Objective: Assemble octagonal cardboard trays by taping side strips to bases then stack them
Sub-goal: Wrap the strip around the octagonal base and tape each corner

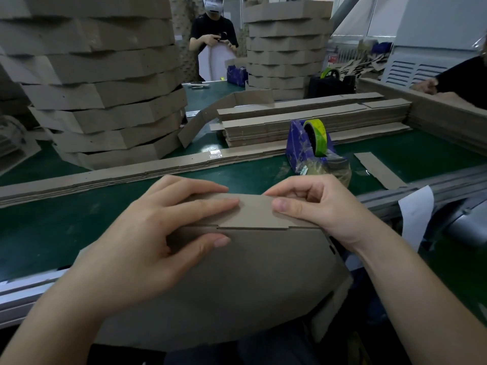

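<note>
Cardboard base (237, 280): low in the middle of the view, over the near edge of the green table (52, 227), broad brown face turned up toward the camera. Meets the side strip (253, 212) along its far edge, at a notched seam running between the two hands.

Left hand (147, 238): lies across the left part of both pieces, index and middle fingers stretched straight and pressing on the strip, thumb pressing flat on the base just below the seam. Right hand (316, 206): sits at the right end of the strip, fingers curled, pinching the strip's upper edge between thumb and index fingertip. Between the two sets of fingertips, a bare patch of strip.

Beyond the right hand, standing on the table: blue tape dispenser (308, 146) with a green and yellow roll. Behind it, a pile of flat strips (303, 125). Across the table from the left edge toward the dispenser, long flat cardboard lengths (131, 172). Far left, a tall stack of trays (105, 101); at the back, a second stack (284, 48). Between the stacks, a person in a dark top (213, 30), both hands raised around something small. At the right edge, another person's hand (424, 85) near more cardboard.
</note>
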